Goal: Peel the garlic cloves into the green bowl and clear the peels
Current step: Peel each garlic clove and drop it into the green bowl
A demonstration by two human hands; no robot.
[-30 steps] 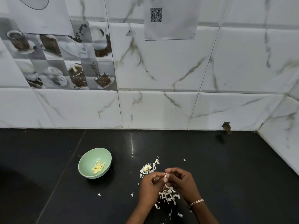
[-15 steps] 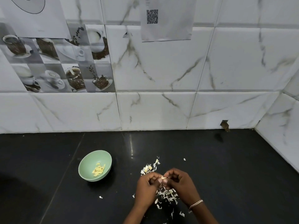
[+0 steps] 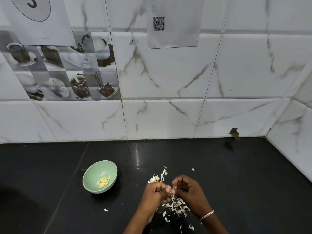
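Note:
The green bowl [image 3: 94, 173] stands on the black counter, left of my hands, with several peeled yellowish cloves [image 3: 103, 181] inside. My left hand [image 3: 152, 195] and my right hand [image 3: 189, 193] meet above the counter and together pinch a small pinkish garlic clove [image 3: 169, 190] between their fingertips. White peels [image 3: 175, 205] lie in a heap under my hands. A small pile of unpeeled cloves and skins [image 3: 156, 178] sits just beyond my left hand.
The black counter [image 3: 244, 183] ends at a white marble-tiled wall at the back and on the right. Stray peel bits lie at the left [image 3: 105, 209] and far side [image 3: 193, 169]. A bracelet [image 3: 207, 215] circles my right wrist.
My hands have stayed together over the peel heap, working the clove with small finger movements. My head has tilted up a little, showing more wall.

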